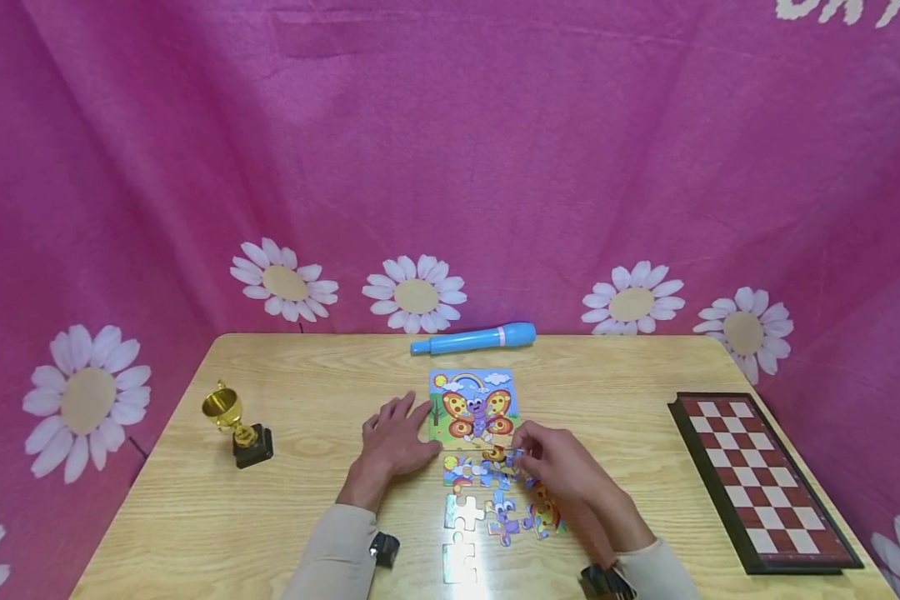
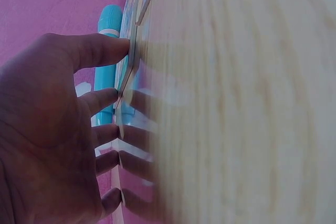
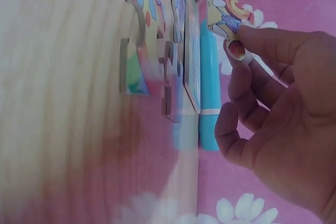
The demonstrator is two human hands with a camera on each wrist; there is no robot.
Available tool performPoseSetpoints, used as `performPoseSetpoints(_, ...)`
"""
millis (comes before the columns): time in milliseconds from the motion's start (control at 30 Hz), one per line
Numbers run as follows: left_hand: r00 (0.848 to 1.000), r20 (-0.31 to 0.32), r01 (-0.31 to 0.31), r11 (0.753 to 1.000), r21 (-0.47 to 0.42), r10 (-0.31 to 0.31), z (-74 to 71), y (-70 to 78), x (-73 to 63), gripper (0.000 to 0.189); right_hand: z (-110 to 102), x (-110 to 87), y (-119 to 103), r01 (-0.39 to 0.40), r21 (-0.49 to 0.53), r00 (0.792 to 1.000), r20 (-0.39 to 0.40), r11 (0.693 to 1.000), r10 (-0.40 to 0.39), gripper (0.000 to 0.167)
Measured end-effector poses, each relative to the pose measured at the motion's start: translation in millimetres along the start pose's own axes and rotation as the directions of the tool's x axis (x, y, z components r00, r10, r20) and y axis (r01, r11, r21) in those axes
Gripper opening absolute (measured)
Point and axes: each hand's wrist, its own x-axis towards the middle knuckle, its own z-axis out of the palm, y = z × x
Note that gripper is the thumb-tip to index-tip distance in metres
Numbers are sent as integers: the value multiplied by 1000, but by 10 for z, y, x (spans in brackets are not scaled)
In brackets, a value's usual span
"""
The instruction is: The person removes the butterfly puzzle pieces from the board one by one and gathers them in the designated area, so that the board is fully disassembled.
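My left hand (image 1: 396, 443) rests on the table with its fingers spread. Its thumb and fingertips touch down beside the left edge of the butterfly picture board (image 1: 476, 408). In the right wrist view, my right hand (image 3: 283, 93) pinches a jigsaw puzzle piece (image 3: 224, 17) between thumb and index finger, raised off the table. The head view has this hand at the board's lower right corner. Below the board lie several puzzle pieces: a sun piece (image 1: 457, 469), a pale glaring one (image 1: 462, 511), a purple body piece (image 1: 503, 518) and wing pieces (image 1: 546, 510) partly hidden by my right hand.
A blue microphone-shaped toy (image 1: 472, 339) lies behind the board, near the table's back edge. On the left stands a gold trophy cup (image 1: 228, 408) with a black base. A red and white checkered board (image 1: 765, 483) lies at the right. Pink flowered cloth (image 1: 450, 167) hangs behind.
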Motion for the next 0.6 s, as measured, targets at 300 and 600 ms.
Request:
performPoseSetpoints(300, 1000, -4, -5, 1000, -7, 5, -5, 6, -7, 69, -15, -115, 27, 108, 30, 988, 104, 994, -110, 9)
performPoseSetpoints(600, 1000, -5, -10, 1000, -6, 10, 6, -11, 3, 70, 49, -217, 35, 116, 62, 982, 141, 991, -124, 11)
